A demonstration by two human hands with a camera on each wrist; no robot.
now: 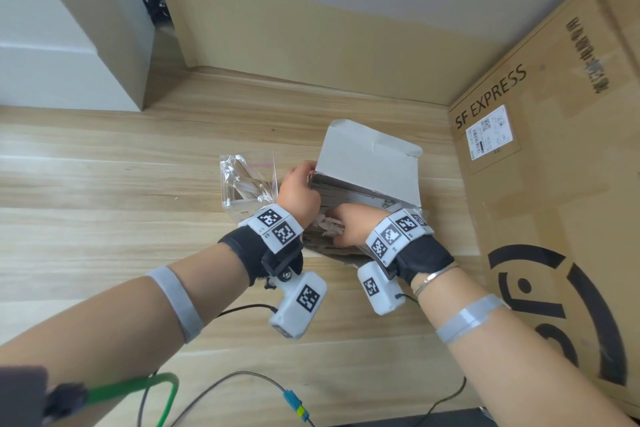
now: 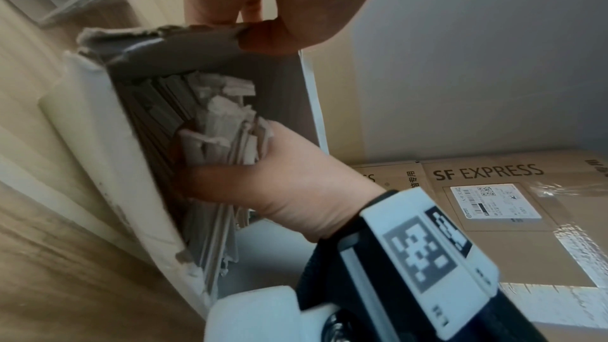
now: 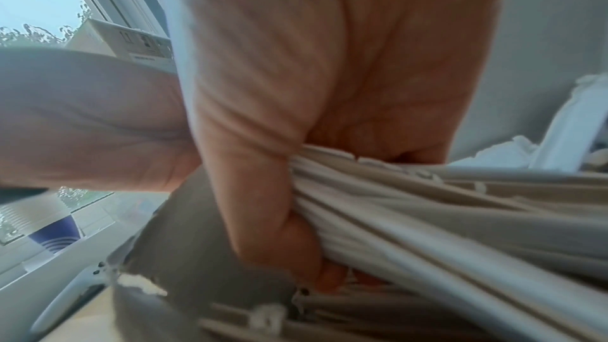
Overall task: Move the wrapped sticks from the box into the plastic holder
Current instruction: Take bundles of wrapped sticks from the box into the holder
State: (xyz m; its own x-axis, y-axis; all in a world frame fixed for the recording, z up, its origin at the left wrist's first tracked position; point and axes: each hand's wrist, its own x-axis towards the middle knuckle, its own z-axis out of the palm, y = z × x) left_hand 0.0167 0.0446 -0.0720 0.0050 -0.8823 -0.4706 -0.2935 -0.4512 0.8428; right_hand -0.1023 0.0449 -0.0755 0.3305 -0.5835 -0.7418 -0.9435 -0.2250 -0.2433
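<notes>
Our right hand (image 1: 349,224) is in the box (image 1: 367,163), fist closed round a bundle of sticks (image 3: 427,217); the holder (image 1: 247,180) waits just left.

Our left hand (image 1: 299,189) pinches the box's torn edge, steadying it, and lies nearer the holder. The sticks run lengthwise along the box, thin, pale, paper-wrapped, ends frayed. The holder, clear plastic, seems to hold some sticks already, though glare blurs it. We judge the carry goes leftward, past the left wrist.
</notes>
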